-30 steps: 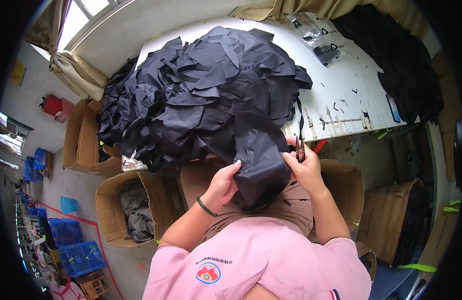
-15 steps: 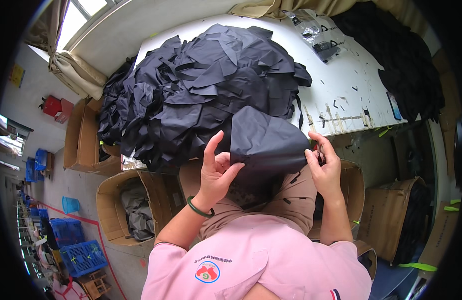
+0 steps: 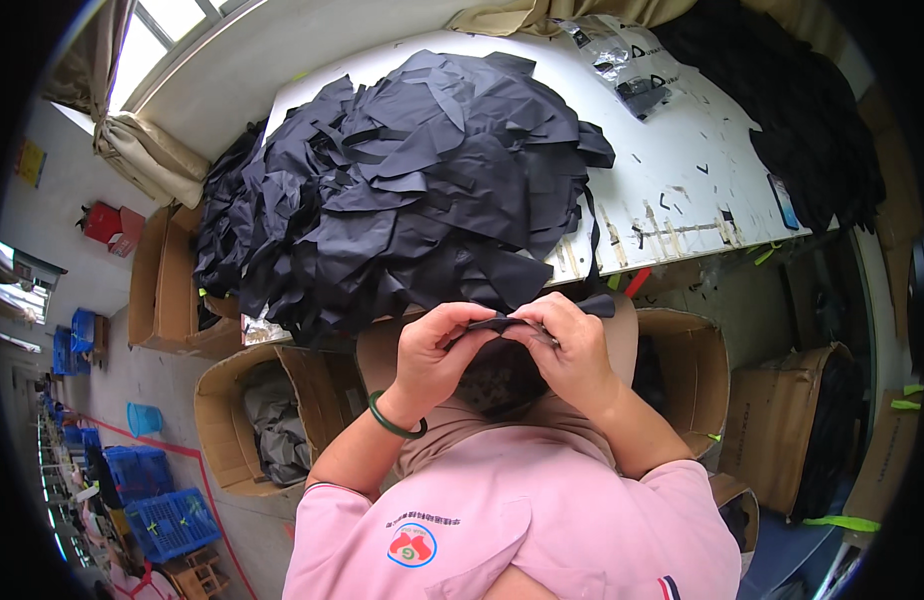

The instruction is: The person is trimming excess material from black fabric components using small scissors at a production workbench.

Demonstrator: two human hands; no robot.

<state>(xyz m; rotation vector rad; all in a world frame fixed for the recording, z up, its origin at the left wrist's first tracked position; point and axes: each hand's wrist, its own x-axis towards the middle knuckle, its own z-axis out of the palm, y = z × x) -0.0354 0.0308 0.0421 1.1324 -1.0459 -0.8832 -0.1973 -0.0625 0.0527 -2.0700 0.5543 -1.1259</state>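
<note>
Above my lap, my left hand (image 3: 437, 352) and my right hand (image 3: 574, 345) are close together. Each pinches the same black fabric piece (image 3: 494, 323) between thumb and fingers. The piece is seen nearly edge-on and bunched, with most of it hidden by my fingers. A dark end (image 3: 596, 305) sticks out past the right knuckles; whether it belongs to the same piece I cannot tell. Just beyond my hands, a large heap of black fabric pieces (image 3: 422, 180) covers the left part of the white table (image 3: 682, 165) and hangs over its near edge.
A cardboard box with grey fabric (image 3: 274, 425) stands at my left, another box (image 3: 694, 375) at my right. On the table lie a clear plastic bag (image 3: 627, 65), a phone (image 3: 783, 203) and dark scraps. More black fabric (image 3: 817, 120) drapes the far right.
The fabric piece, spread between my hands before, is now gathered edge-on. My right hand has come left and the two hands nearly meet. The view has shifted slightly.
</note>
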